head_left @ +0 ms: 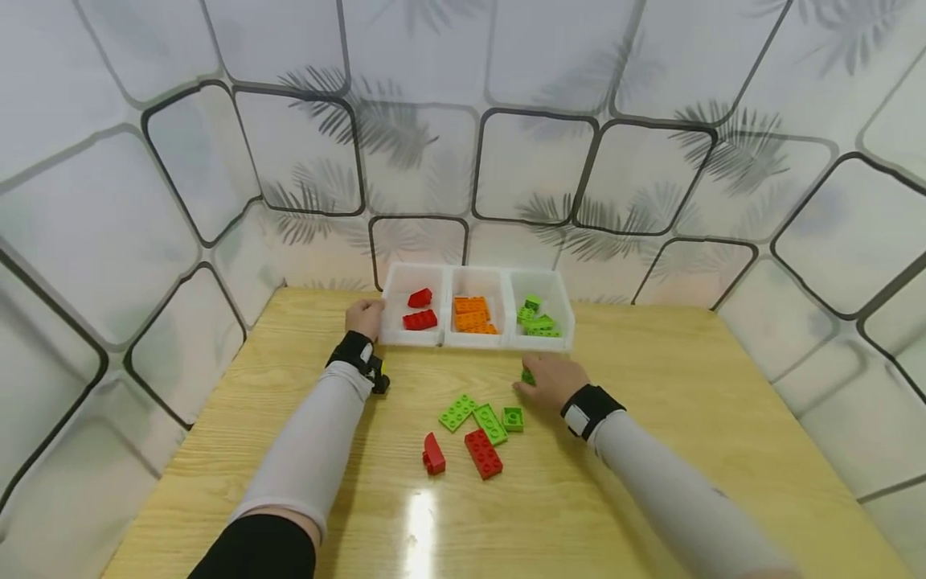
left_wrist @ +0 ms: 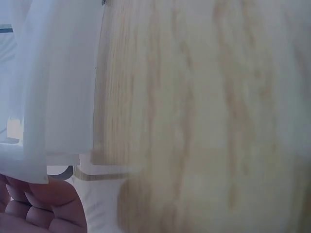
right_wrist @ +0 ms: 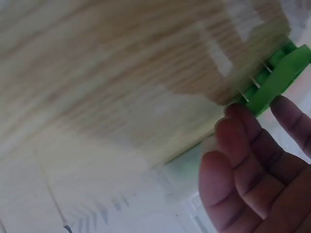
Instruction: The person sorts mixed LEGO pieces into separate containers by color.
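honestly, this green studded plastic toy brick [right_wrist: 279,78] should be light, stiff and tough, maybe slightly slick; i'd pinch its long sides. my right hand [head_left: 557,379] has one end pinched, just in front of the translucent white three-compartment plastic tray [head_left: 481,342]. in the right wrist view its long axis slants up and right from my fingertips, studs towards the pale wooden table [head_left: 637,418]. left hand [head_left: 364,318] grips the tray's left end.
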Available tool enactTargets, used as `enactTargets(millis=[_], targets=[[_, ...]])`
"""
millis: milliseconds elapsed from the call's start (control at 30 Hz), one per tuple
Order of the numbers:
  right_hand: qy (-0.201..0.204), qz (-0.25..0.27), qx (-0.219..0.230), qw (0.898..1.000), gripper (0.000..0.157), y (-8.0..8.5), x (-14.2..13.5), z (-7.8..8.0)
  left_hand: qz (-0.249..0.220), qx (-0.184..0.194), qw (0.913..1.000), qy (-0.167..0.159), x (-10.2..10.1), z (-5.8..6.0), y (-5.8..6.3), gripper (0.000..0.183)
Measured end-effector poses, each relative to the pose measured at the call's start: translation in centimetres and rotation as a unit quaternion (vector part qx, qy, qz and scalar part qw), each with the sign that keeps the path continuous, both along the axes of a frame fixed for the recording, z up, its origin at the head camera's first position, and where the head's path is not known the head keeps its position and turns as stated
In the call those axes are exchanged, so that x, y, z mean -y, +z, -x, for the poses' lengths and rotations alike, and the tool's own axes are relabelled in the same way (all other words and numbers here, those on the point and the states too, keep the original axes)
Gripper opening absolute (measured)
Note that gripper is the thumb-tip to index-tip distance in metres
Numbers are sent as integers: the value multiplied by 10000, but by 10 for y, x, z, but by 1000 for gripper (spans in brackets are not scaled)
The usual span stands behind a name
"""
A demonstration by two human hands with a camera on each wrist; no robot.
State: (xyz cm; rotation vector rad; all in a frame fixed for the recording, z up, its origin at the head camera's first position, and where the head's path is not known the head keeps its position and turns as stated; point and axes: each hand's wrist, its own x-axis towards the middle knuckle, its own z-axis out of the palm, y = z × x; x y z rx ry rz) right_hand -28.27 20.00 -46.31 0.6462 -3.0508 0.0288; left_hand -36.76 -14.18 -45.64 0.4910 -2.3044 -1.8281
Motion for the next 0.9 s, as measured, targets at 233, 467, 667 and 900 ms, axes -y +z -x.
enactTargets(millis=[233,467,667,900], targets=[[270,113,-142,9995,31,-4,7,5,-23,-16,10000,-18,3,-1,-3,37],[865,36,-10,9962,30,-10,10,6,-207,-81,9997,-51,4,0,-5,36],[1299,337,482,9898,13,-8,9,8,-231,-86,9997,-62,5,2,-7,37],[1048,668,265,9919,15,-1,3,15,-297,-6,9996,-14,4,5,-9,38]])
